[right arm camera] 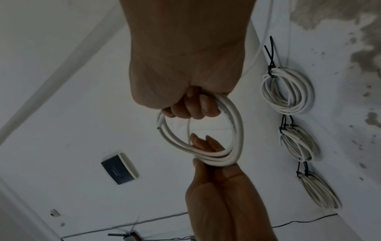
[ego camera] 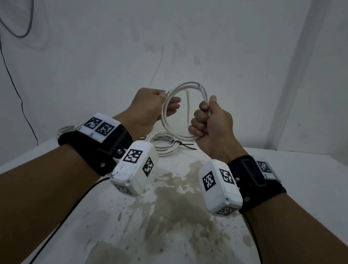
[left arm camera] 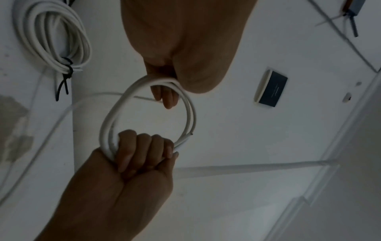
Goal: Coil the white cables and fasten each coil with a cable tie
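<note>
White coil (ego camera: 183, 109) between both hands (ego camera: 211, 124).

The right hand (ego camera: 212, 122) is covering the part of the white coil (ego camera: 171, 110) that is passing through its fist, so the number of turns there is not possible to count. The left forearm is hiding most of a tied coil (ego camera: 66, 129) in the head view. In the right wrist view, the bottom edge is cutting a small grey device (right arm camera: 129, 236), and it is staying too dark to identify.
</note>
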